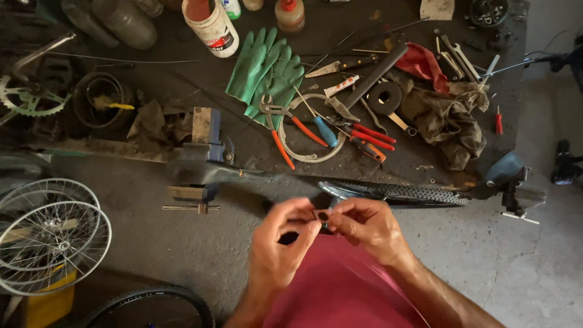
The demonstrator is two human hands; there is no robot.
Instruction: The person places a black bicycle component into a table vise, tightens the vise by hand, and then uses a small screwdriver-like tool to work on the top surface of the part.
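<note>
Concrete floor (516,273), grey and cracked, lying under a dark, grimy counter (182,79).
Left hand (279,240) and right hand (367,225) meeting above a pink garment (340,291), both grips pinching a small dark part (322,215); mostly hidden by fingertips, kind not discernible.
Knobbly black tyre (401,193) hanging along counter edge, one end clamped out of sight.
Blue bench vise (203,152) standing just left.
Green rubber gloves (264,73), orange-handled pliers (285,130), crumpled brown rag (446,118) lying beyond.
Spoked wheels (51,234) cropped at left margin.
</note>
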